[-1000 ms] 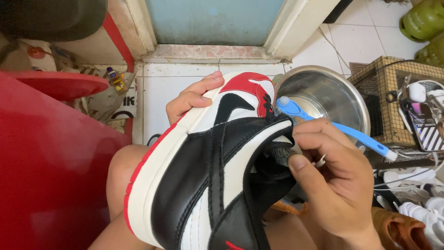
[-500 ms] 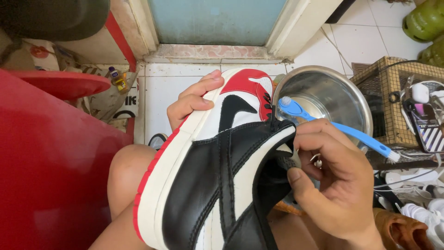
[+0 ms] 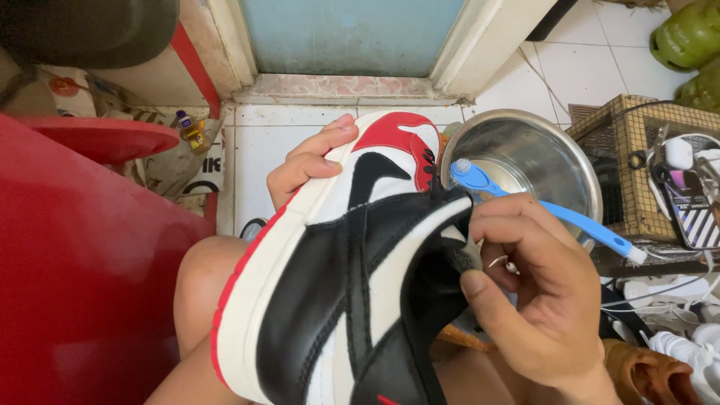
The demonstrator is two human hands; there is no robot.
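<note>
A black, white and red leather sneaker (image 3: pixel 352 262) fills the centre of the frame. The left hand (image 3: pixel 311 161) curls around its toe end at upper centre. The right hand (image 3: pixel 536 300), lower right, pinches a blue plastic toothbrush (image 3: pixel 540 210) against the shoe's collar, just before a round steel bowl (image 3: pixel 555 146).

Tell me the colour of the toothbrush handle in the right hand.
Blue toothbrush, seen in the head view, held by the right hand.
</note>
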